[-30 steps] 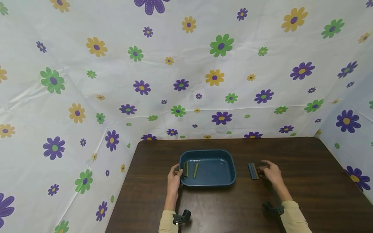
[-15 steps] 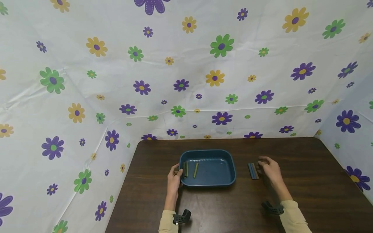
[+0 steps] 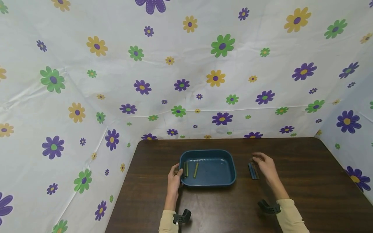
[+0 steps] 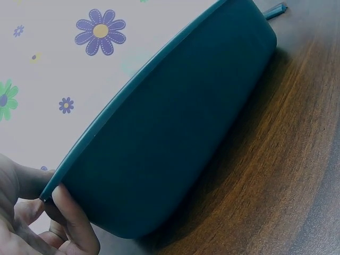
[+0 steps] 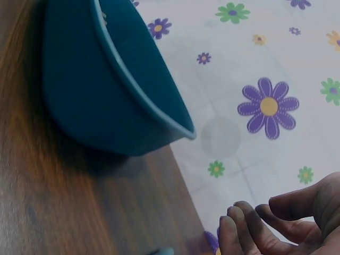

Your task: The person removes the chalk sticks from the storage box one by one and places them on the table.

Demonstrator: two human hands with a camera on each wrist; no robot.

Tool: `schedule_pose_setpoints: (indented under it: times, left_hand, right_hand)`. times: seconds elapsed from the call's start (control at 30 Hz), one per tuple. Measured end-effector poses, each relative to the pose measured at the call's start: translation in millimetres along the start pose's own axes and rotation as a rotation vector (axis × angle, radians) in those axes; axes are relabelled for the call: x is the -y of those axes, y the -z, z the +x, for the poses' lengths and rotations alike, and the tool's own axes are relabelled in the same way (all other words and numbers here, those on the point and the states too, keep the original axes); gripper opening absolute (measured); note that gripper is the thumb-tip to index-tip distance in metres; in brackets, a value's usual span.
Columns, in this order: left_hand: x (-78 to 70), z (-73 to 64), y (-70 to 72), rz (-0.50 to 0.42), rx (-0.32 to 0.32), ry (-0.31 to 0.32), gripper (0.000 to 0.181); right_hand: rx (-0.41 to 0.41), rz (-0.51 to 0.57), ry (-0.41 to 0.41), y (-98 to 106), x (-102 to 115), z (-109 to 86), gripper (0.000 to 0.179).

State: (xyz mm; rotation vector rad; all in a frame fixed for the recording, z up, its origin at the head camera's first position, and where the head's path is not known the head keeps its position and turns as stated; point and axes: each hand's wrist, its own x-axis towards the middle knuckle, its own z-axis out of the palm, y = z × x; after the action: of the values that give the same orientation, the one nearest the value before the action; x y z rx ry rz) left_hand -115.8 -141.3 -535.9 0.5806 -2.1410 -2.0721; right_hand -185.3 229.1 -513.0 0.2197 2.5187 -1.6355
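Note:
In the head view, a dark teal plastic tray stands on the table. My left hand grips its left rim, thumb over the edge; the left wrist view shows the fingers beneath the rim. Inside, a few dark and light green sticks lie along the left wall, and one yellow-green stick lies apart from them. Right of the tray, blue sticks and a brownish one lie side by side. Just above them is my right hand, fingers loosely bent, nothing visible between them; its fingertips look smudged dark.
The brown wooden table reaches back to a white flower-print cloth. That cloth also hangs along the left and right sides. Black wrist mounts sit on both forearms.
My right hand has moved left and slightly farther back, from beside the brownish stick to over the far ends of the sticks. The left hand and the tray stay where they were.

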Motion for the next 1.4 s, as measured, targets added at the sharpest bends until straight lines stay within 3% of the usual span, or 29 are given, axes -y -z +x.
schedule_pose_setpoints:
  times: [0.1,0.17,0.5,1.1,1.23,1.4]
  left_hand:
    - [-14.9,-8.2,0.8,0.006,0.013,0.006,0.038]
    - [-17.2,-9.4,1.1,0.007,0.017,0.009,0.039]
    - [18.6,10.4,-0.5,0.006,-0.023,0.0,0.039]
    - [19.6,15.7,-0.8,0.012,-0.008,-0.014,0.038]
    - [12.3,10.7,-0.6,0.014,-0.001,-0.014,0.039]
    - [-14.0,-6.1,1.6,0.015,0.025,-0.012,0.038]
  right_hand:
    - [0.002,0.016,0.016,-3,5,-1.6,0.044]
    - [0.009,0.051,0.021,-5,8,-2.6,0.043]
    - [0.05,0.187,0.051,-15,24,-5.5,0.04]
    - [0.097,0.229,0.062,-31,35,-2.1,0.04]
    - [0.101,0.234,0.055,-32,37,-3.9,0.039]
    - [0.094,0.245,0.045,-36,38,-4.1,0.038]
